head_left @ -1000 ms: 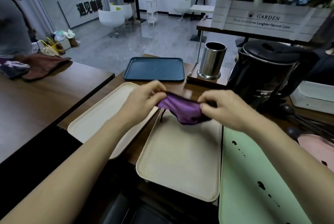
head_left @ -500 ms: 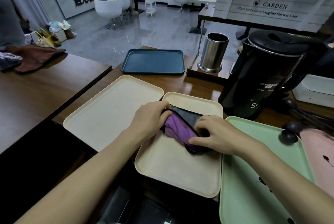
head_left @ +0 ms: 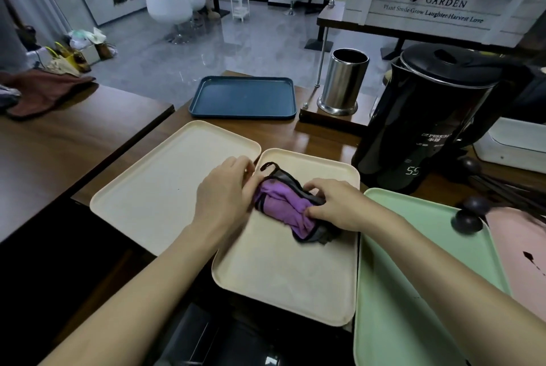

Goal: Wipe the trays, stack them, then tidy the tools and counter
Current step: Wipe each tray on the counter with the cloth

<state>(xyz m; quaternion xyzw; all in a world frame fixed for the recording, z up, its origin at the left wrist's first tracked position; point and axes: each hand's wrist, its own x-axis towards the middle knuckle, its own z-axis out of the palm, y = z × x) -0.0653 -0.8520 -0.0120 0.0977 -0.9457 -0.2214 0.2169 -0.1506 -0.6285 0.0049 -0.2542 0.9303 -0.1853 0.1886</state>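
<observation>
Dark wood counter (head_left: 319,141) runs across the front of a café room, with white chairs and a grey floor beyond it. Five trays lie on it: a blue tray (head_left: 242,98) at the far edge, a large cream tray (head_left: 153,188) to the left, a second cream tray (head_left: 283,283) right in front of the person, a green tray (head_left: 399,321) touching its right side, and a pink tray (head_left: 520,247) with a dark stain at the far right.

Both hands are down on the middle cream tray, working a bunched purple cloth (head_left: 283,206) with a dark border that rests on the tray's far half. The left hand (head_left: 224,191) has its fingers curled in against the cloth's left end, gripping the edge; the fingertips themselves are tucked out of sight. The right hand (head_left: 339,203) pinches the cloth's right end between thumb and bent fingers, knuckles raised. A small loop of the border sticks up just beyond the left hand.

A black kettle (head_left: 428,117) stands near the tray's far right corner, its display reading 55, and a steel canister (head_left: 344,81) sits on a wooden block to the kettle's left. Dark round-headed utensils (head_left: 468,219) lie over the green tray's far corner. A brown cloth (head_left: 44,93) is heaped on the neighbouring table to the left.
</observation>
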